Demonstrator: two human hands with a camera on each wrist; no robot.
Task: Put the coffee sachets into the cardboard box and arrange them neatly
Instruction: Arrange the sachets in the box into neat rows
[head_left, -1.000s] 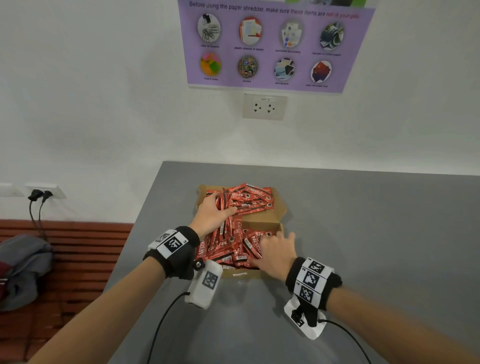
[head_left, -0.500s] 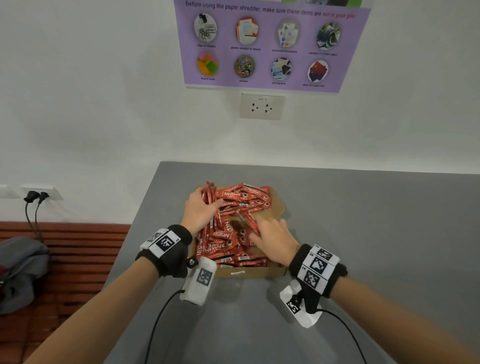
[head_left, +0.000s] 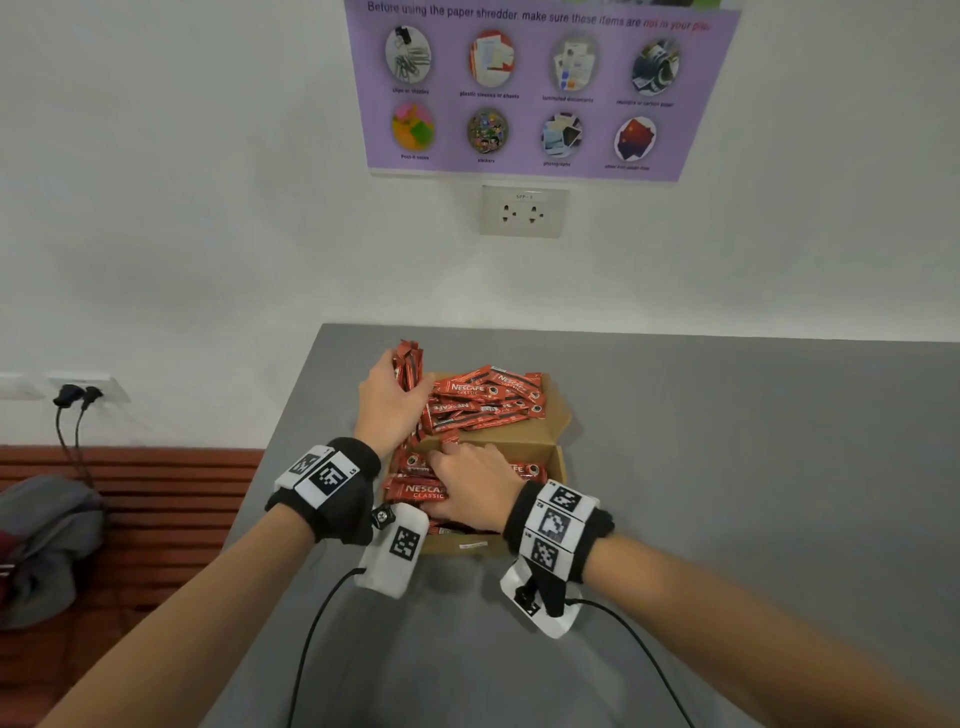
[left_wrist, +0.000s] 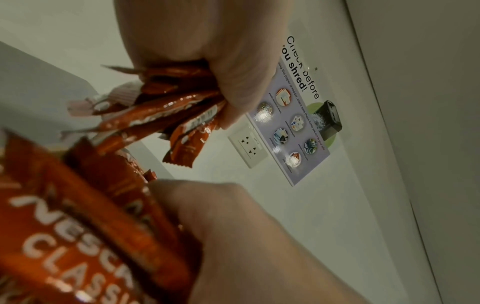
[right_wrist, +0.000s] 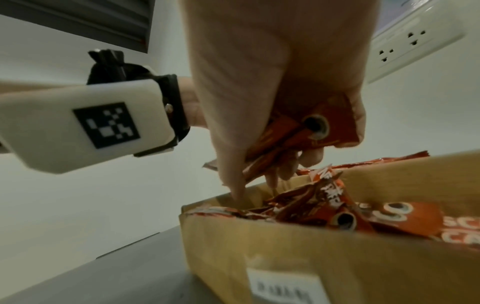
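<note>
A small open cardboard box (head_left: 558, 462) stands on the grey table, with red coffee sachets (head_left: 421, 491) inside. More sachets (head_left: 485, 397) lie heaped on its folded-back lid. My left hand (head_left: 392, 402) grips a bunch of sachets (head_left: 408, 364) that stand upright above the box's far left corner; the left wrist view shows this bunch (left_wrist: 166, 111) under my curled fingers. My right hand (head_left: 475, 480) reaches into the box (right_wrist: 285, 246) and holds a few sachets (right_wrist: 306, 133) between thumb and fingers, fingertips down among the ones in the box.
The grey table (head_left: 727, 493) runs right and toward me. A wall socket (head_left: 523, 212) and a purple poster (head_left: 540, 88) hang on the wall behind. At left, a low red bench (head_left: 156, 493) holds a grey bag (head_left: 47, 545); plugs (head_left: 75, 396) sit in a socket.
My left hand rose from the pile with a bunch of sachets, now upright at the box's far left. My right hand moved from the box's right edge into the box.
</note>
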